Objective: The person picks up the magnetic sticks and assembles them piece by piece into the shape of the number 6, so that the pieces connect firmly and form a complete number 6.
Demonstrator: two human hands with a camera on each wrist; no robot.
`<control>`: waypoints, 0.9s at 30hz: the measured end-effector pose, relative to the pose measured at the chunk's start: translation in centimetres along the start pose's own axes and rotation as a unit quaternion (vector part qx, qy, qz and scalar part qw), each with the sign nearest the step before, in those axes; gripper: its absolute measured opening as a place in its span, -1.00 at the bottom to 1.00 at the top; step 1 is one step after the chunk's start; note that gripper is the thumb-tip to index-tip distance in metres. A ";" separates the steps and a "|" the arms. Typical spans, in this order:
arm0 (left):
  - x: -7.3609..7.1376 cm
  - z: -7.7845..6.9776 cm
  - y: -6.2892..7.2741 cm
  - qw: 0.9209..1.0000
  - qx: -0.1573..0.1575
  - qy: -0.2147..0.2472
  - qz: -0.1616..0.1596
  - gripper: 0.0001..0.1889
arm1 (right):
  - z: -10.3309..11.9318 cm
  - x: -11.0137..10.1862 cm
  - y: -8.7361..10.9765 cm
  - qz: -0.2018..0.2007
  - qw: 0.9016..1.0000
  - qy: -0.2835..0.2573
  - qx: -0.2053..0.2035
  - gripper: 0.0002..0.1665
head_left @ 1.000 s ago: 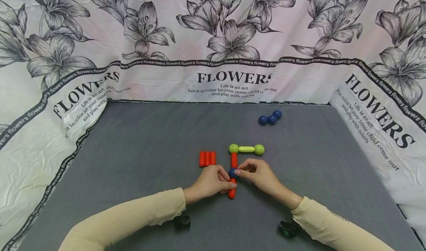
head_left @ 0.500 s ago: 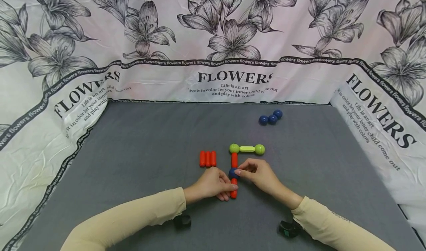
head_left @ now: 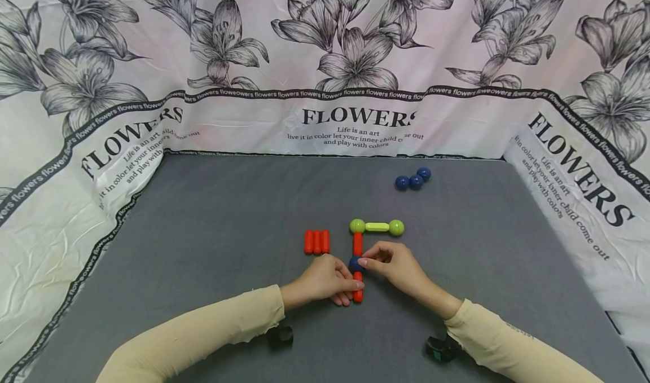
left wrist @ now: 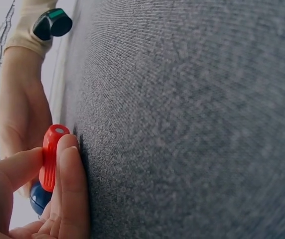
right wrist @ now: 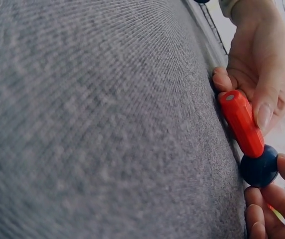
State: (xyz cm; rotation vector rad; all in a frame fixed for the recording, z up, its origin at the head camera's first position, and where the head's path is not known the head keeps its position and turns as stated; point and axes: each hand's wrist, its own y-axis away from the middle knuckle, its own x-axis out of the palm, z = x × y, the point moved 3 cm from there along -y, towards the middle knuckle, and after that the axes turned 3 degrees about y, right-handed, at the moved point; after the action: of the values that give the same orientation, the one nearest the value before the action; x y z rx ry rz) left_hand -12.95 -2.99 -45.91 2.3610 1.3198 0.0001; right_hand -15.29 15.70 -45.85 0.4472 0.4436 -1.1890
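My left hand (head_left: 325,278) pinches a red magnetic rod (right wrist: 242,122) between thumb and fingers, low over the grey cloth. The rod's far end meets a dark blue ball (right wrist: 258,167), which my right hand (head_left: 396,264) holds between thumb and fingertips. Beyond the ball, another red rod (head_left: 358,243) runs up to a green ball (head_left: 358,226). From there a yellow-green rod (head_left: 377,227) extends right to a second green ball (head_left: 396,228). In the left wrist view, a small grey disc shows on the held rod's free end, and fingers partly cover the blue ball (left wrist: 39,196).
Three loose red rods (head_left: 317,242) lie side by side just beyond my left hand. Three blue balls (head_left: 416,182) sit together toward the back right. A white flower-printed fabric (head_left: 244,123) rises around the grey tabletop (head_left: 228,202).
The near end of the held red rod has swung slightly right, bringing it more in line with the rod beyond the ball. My left fingers shifted with it; the right hand stays on the ball.
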 end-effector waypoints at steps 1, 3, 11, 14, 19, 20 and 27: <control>0.0 0.0 0.0 1.000 0.000 -0.001 0.001 -0.80 | 0.0 0.0 0.0 0.000 1.000 0.000 0.001 -0.78; 0.1 0.1 -0.1 1.000 0.000 -0.001 0.003 -0.80 | -0.1 0.0 0.0 -0.001 1.000 0.000 0.002 -0.78; 0.0 0.1 -0.2 1.000 0.002 -0.003 0.005 -0.80 | -0.3 -0.1 -0.1 0.007 1.000 -0.003 -0.001 -0.77; 0.0 0.1 -0.1 1.000 -0.001 -0.003 0.005 -0.80 | -0.2 -0.2 -0.2 0.020 1.000 -0.009 -0.002 -0.78; 0.0 0.1 -0.1 1.000 -0.004 -0.003 0.002 -0.79 | -0.2 -0.6 -0.3 0.044 0.999 -0.014 -0.008 -0.78; 0.0 0.1 -0.1 1.000 -0.005 -0.002 0.002 -0.79 | -0.2 -0.7 -0.4 0.050 0.999 -0.012 -0.009 -0.77; 0.1 0.0 -0.1 1.000 -0.004 0.002 0.001 -0.80 | -0.1 -1.7 -0.7 0.088 0.996 0.003 -0.011 -0.73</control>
State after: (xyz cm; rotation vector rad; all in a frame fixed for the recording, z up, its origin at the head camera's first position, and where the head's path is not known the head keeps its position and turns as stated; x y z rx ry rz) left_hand -12.96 -2.93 -45.95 2.3576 1.3163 0.0120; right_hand -16.47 16.89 -45.02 0.4618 0.4128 -1.0121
